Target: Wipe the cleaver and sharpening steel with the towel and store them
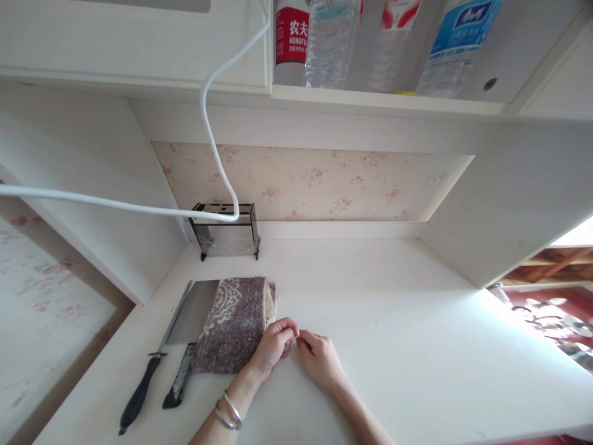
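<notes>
My left hand [273,345] rests at the right edge of a folded grey-and-cream patterned cloth [231,324] on the white counter [393,321]. Its fingers are curled and pinched together. My right hand [317,358] lies just beside it, fingertips meeting those of the left in a pinch. What the fingers pinch is too small to make out. Silver bangles [228,413] circle my left wrist. The cloth partly covers a cleaver [192,312] with a dark handle. A long black-handled knife [152,364] lies left of it.
A clear knife block [227,238] stands at the back left by the floral backsplash. A white cable [210,130] hangs from above across the left. Water bottles [331,40] line the shelf overhead. A side wall panel [500,204] closes the alcove on the right.
</notes>
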Available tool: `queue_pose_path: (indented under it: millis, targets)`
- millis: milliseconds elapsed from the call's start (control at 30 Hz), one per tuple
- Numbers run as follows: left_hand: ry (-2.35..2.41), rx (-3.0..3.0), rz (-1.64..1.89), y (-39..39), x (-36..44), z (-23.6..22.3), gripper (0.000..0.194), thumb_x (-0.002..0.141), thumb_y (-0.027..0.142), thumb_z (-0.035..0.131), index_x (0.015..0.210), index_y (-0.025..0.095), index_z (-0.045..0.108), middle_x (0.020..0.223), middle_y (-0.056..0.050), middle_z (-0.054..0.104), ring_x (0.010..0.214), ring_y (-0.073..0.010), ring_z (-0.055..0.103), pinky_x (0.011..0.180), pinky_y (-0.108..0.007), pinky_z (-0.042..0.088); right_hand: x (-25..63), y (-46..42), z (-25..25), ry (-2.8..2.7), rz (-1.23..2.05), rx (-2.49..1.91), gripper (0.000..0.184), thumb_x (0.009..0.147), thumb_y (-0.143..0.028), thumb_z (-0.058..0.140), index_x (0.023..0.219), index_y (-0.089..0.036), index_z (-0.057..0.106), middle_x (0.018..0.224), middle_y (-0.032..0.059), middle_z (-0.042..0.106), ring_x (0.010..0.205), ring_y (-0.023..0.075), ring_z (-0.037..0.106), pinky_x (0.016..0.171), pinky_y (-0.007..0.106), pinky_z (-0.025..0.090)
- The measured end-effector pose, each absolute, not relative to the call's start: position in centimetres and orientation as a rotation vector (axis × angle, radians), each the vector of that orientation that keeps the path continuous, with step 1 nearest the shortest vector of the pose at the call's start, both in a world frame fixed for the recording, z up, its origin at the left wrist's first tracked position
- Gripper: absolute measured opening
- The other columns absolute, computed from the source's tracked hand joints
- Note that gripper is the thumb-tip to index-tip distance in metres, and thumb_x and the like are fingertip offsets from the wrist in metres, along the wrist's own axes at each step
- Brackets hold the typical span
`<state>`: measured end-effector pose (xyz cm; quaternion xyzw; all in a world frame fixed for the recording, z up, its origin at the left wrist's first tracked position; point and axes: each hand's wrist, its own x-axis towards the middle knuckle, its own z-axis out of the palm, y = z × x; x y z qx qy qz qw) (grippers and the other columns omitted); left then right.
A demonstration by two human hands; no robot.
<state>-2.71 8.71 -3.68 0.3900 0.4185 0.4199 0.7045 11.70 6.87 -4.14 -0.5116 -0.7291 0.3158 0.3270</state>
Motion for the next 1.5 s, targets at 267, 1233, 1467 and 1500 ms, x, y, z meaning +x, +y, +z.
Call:
queue_pose_path:
  millis: [267, 1233, 1467, 1500]
  targets:
    - [0.937, 0.872, 0.938, 8.71, -2.76, -3.80, 0.004, 0.069, 0.022, 0.054, 0.069, 0.018, 0.055, 0.042, 0.012, 0.027, 0.039, -0.0053, 0.016, 0.040, -0.022, 0.010, 11.73, 6.96, -4.44, -1.915, 0.825, -1.346, 0.026, 0.088, -0.018, 0.040, 0.082, -0.023, 0.065, 0.072, -0.0002, 0.067, 0.063, 0.0125, 0.057, 0.061, 0.020, 0.036]
    - [0.952, 0.888, 0.934, 8.73, -2.67, -3.78, 0.005, 0.067, 0.024, 0.055, 0.068, 0.019, 0.056, 0.039, 0.012, 0.027, 0.037, -0.0054, 0.016, 0.038, -0.021, 0.010, 11.76, 6.94, -4.79, -1.937, 0.797, -1.359, 0.025, 0.089, -0.019, 0.040, 0.082, -0.023, 0.064, 0.071, 0.0000, 0.066, 0.063, 0.0124, 0.058, 0.060, 0.019, 0.036]
    - [0.968, 0.896, 0.927, 8.69, -2.71, -3.72, 0.006, 0.067, 0.024, 0.055, 0.068, 0.019, 0.056, 0.038, 0.011, 0.027, 0.037, -0.0057, 0.017, 0.039, -0.021, 0.010, 11.78, 6.78, -4.61, -1.964, 0.782, -1.369, 0.025, 0.089, -0.018, 0.040, 0.081, -0.023, 0.063, 0.071, -0.0004, 0.065, 0.063, 0.0119, 0.057, 0.061, 0.019, 0.036]
    - [0.967, 0.896, 0.923, 8.67, -2.71, -3.68, 0.006, 0.067, 0.024, 0.055, 0.068, 0.019, 0.056, 0.038, 0.012, 0.027, 0.037, -0.0057, 0.017, 0.039, -0.021, 0.010, 11.79, 6.73, -4.61, -1.965, 0.779, -1.372, 0.025, 0.089, -0.018, 0.040, 0.081, -0.023, 0.063, 0.072, -0.0004, 0.065, 0.063, 0.0119, 0.057, 0.061, 0.019, 0.036]
